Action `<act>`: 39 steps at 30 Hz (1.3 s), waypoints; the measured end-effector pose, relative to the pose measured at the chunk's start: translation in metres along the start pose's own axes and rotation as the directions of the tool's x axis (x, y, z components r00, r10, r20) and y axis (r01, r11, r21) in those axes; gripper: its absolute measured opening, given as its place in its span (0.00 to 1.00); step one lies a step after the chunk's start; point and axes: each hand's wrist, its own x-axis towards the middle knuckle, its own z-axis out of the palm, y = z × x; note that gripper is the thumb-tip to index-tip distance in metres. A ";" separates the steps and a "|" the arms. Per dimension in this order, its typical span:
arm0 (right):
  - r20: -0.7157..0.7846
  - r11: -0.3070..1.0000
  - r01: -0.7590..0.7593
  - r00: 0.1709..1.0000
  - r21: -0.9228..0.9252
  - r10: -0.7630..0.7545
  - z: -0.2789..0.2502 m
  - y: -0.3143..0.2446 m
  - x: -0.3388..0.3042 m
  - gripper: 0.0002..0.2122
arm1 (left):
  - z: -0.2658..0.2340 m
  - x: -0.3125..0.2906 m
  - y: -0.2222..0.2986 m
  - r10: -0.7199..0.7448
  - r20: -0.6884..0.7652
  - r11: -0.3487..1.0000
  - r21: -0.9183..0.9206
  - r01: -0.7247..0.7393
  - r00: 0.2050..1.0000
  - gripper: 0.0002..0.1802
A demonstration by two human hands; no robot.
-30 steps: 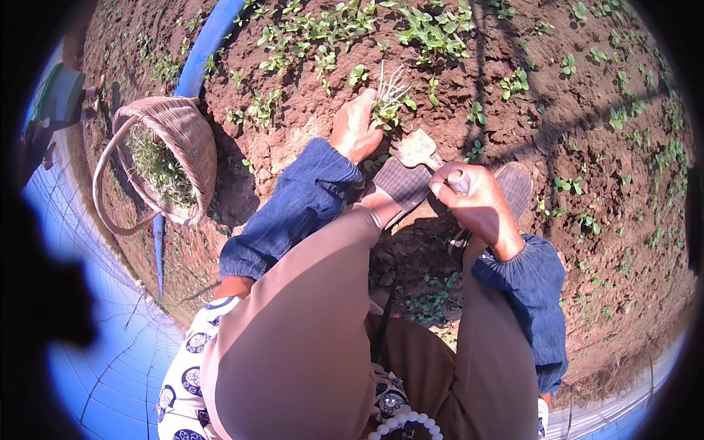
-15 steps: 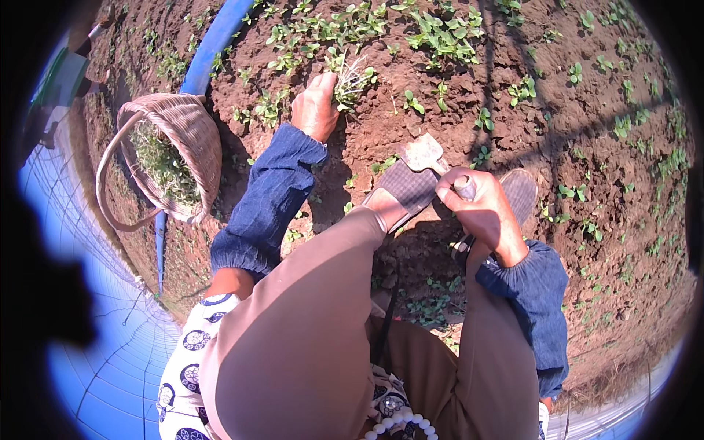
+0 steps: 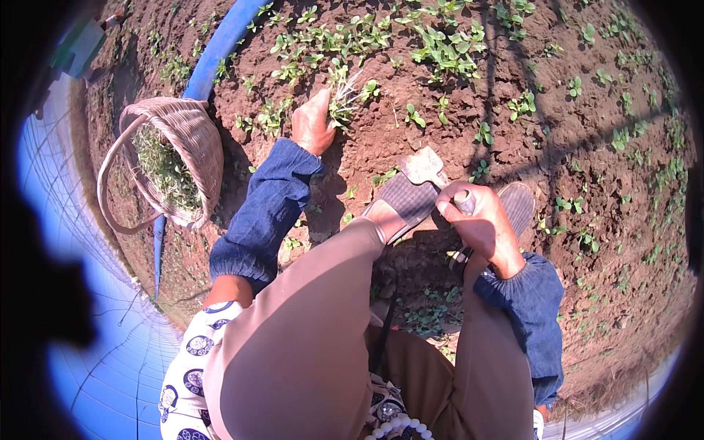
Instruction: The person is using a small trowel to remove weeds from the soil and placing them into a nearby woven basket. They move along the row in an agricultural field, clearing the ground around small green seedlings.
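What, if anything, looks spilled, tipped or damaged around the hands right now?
Nothing clearly stands out. The wicker basket seems to lean, but the fisheye view may cause that; its greens lie inside. The left hand holds small green plants, the right hand a small trowel.

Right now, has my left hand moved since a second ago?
Yes: your left hand, gripping a bunch of plants, has moved left, closer to the woven basket.
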 end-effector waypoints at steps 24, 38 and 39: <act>0.130 0.912 0.301 0.953 -0.280 -0.274 0.021 -0.067 0.028 0.05 | -0.014 0.009 -0.030 -0.178 -0.064 0.903 -0.406 0.137 0.982 0.28; 0.217 0.943 0.112 0.975 -0.313 -0.044 0.033 -0.137 0.097 0.08 | 0.008 0.038 -0.034 0.001 -0.047 0.974 -0.225 -0.011 0.999 0.17; 0.213 0.954 0.062 0.977 -0.295 0.003 0.035 -0.145 0.099 0.08 | 0.007 0.038 -0.033 0.003 -0.047 0.979 -0.206 -0.013 0.999 0.17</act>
